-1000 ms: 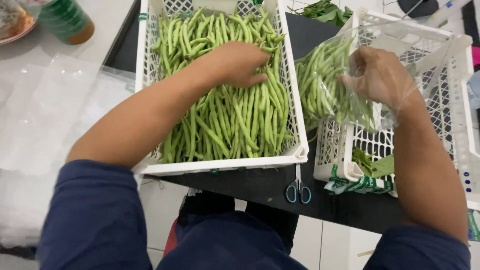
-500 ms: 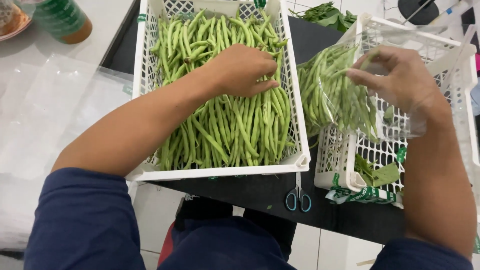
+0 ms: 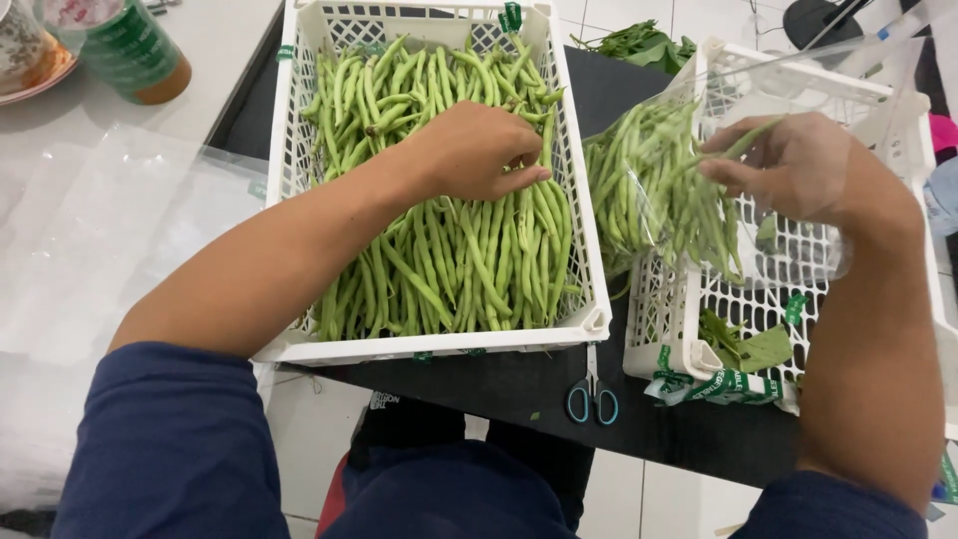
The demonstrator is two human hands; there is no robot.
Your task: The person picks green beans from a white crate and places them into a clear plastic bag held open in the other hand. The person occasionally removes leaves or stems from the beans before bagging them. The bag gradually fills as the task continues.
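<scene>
A white plastic crate (image 3: 574,180) in front of me is full of green beans (image 3: 449,250). My left hand (image 3: 474,150) lies palm down on that heap, fingers curled over several beans. My right hand (image 3: 798,165) is inside a clear plastic bag (image 3: 798,110) held over a second white crate (image 3: 679,309) on the right. The bag holds a bundle of green beans (image 3: 649,190), and my right fingers pinch a bean or two at its top. Both arms wear dark blue sleeves.
Small scissors with teal handles (image 3: 593,394) lie on the dark table (image 3: 519,389) between the crates. Green leaf scraps (image 3: 743,344) lie in the right crate. Clear plastic bags (image 3: 110,240) cover the white counter at left, with a green jar (image 3: 130,50) behind. Leafy greens (image 3: 639,42) sit at the back.
My right hand has shifted within the bag and now pinches beans at its top. My left hand has stayed on the heap, closing slightly over the beans.
</scene>
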